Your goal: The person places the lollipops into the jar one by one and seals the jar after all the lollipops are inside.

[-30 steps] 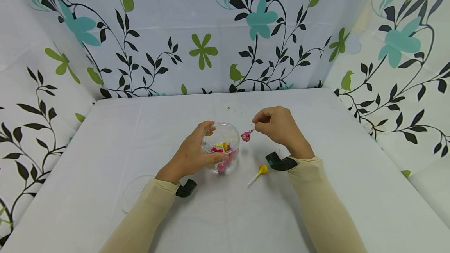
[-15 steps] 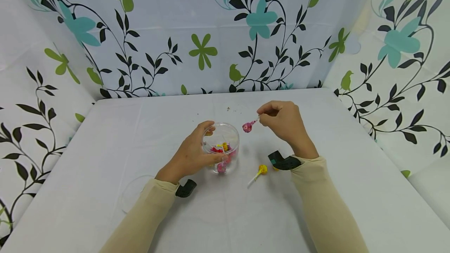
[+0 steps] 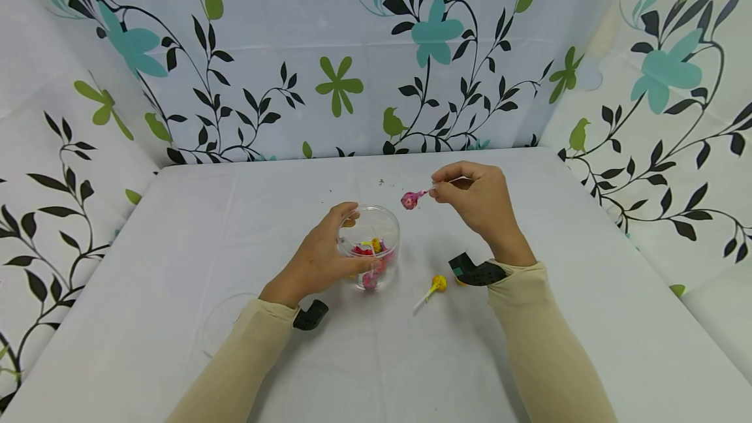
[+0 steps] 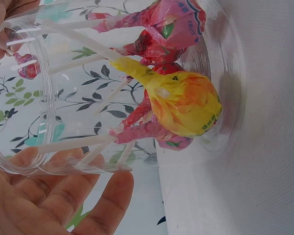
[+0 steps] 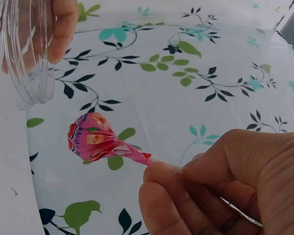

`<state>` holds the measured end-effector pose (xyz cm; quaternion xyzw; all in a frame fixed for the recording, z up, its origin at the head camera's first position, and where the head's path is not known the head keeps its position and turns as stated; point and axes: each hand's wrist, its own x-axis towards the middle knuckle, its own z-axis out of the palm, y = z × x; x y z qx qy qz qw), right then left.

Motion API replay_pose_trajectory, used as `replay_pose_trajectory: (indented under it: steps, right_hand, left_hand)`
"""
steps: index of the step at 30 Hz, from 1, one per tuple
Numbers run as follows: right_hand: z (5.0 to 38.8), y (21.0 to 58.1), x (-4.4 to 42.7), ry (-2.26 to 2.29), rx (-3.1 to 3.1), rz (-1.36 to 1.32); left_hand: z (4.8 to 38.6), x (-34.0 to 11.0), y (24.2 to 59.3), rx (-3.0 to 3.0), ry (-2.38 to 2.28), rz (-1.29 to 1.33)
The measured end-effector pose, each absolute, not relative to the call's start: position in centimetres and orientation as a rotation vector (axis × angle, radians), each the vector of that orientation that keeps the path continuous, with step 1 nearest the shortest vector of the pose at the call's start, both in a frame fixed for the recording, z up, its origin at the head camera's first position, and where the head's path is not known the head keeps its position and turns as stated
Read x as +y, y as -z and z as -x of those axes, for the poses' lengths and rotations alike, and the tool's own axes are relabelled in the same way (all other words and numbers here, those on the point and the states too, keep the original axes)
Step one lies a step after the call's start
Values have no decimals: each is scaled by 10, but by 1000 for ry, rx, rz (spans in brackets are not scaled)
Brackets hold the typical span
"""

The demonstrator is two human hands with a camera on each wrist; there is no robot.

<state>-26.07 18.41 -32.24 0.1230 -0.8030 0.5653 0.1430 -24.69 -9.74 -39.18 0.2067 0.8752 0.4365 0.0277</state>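
My left hand [image 3: 320, 250] holds a clear plastic jar [image 3: 369, 217] from its left side, thumb in front and fingers behind. Several wrapped lollipops stand heads-down in the jar; a yellow lollipop [image 4: 186, 103] and a pink lollipop [image 4: 174, 22] show closest in the left wrist view. Between thumb and fingertips, my right hand [image 3: 478, 201] pinches the stick of another pink lollipop [image 3: 409, 200], above and right of the jar. Its wrapped head points left, apart from the jar, as the right wrist view shows [image 5: 95, 137].
A loose yellow lollipop [image 3: 438, 284] lies on the white table [image 3: 376, 358] right of the jar. Another yellow bit [image 3: 460, 282] is mostly hidden by the right wrist camera [image 3: 476, 271]. A faint clear ring, perhaps a lid [image 3: 205, 328], lies by the left forearm. Patterned cloth surrounds the table.
My right hand has moved up and slightly right with the pink lollipop, away from the jar's rim. The left hand and the jar have stayed in place.
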Motion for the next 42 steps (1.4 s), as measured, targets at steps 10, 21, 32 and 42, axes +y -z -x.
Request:
replay_pose_trajectory:
  steps: [10,21,32,42]
  right_hand:
    - [254,317,179,-1744,-2227,-444]
    - [252,318,170,-1752,-2244,-529]
    - [250,319,164,-1713,-2310,-567]
    - [250,322,159,-1703,-2376,-591]
  left_hand:
    - [247,-98,392,2708,-1340,-639]
    - [248,-97,392,2705,-1330,-620]
    - [248,-98,392,2690,-1344,-627]
    - [248,-98,393,2685,-1359,-634]
